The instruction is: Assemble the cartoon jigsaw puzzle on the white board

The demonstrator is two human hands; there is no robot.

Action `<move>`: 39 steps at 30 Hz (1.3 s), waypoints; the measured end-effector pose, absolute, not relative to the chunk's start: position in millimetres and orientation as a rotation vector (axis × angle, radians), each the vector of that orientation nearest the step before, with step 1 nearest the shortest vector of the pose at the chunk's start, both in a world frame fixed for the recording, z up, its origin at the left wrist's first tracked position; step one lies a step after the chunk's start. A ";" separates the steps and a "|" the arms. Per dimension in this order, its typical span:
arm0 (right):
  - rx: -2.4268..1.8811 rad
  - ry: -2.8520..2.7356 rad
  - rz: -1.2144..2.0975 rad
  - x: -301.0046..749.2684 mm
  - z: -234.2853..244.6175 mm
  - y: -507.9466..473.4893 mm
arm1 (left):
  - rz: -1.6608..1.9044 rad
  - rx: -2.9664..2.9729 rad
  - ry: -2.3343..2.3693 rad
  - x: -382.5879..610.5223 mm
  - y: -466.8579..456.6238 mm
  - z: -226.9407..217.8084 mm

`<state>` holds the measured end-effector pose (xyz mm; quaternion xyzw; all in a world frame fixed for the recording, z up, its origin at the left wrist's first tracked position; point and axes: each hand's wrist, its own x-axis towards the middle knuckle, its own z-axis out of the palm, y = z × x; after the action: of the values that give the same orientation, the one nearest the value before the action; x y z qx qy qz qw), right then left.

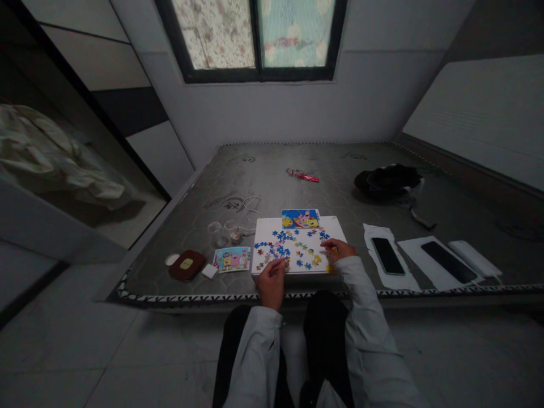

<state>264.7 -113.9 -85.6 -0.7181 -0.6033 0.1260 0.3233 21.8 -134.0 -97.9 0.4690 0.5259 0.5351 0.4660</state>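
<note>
Small blue, yellow and pink jigsaw puzzle pieces [279,249] lie scattered over a white box [261,265] in front of me. My left hand [272,282] is at the box's near edge, its thumb and fingers pinched together beside the pieces; whatever they hold is too small to make out. Over the box's right side, my right hand [339,250] has its fingers closed, with a bit of yellow, apparently a puzzle piece, showing between them. A cartoon picture card [301,219] rests at the back of the box.
Left of the box are a second cartoon card [232,259], a small white square [209,271], a brown case [187,264] and clear plastic items [225,231]. On the right lie two phones [387,255] [448,262] on white sheets, a white object [474,258] and a black bag [387,181]. A red wrapper [305,176] lies behind.
</note>
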 end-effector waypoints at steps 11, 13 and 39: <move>-1.964 -1.694 0.427 258.2 -89.2 -110.5 | 1.311 1.133 1.310 23.2 -135.0 -93.4; -1.974 -1.801 0.429 256.2 -84.1 -110.5 | 1.313 1.122 1.304 23.3 -135.1 -93.0; -2.180 -1.885 0.711 232.6 -69.2 -108.0 | 1.314 1.134 1.299 22.5 -135.3 -93.2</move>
<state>232.6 -108.0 -69.2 -0.7317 -0.6326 0.2385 0.0863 22.5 -135.3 -93.2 0.4624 0.5295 0.5356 0.4679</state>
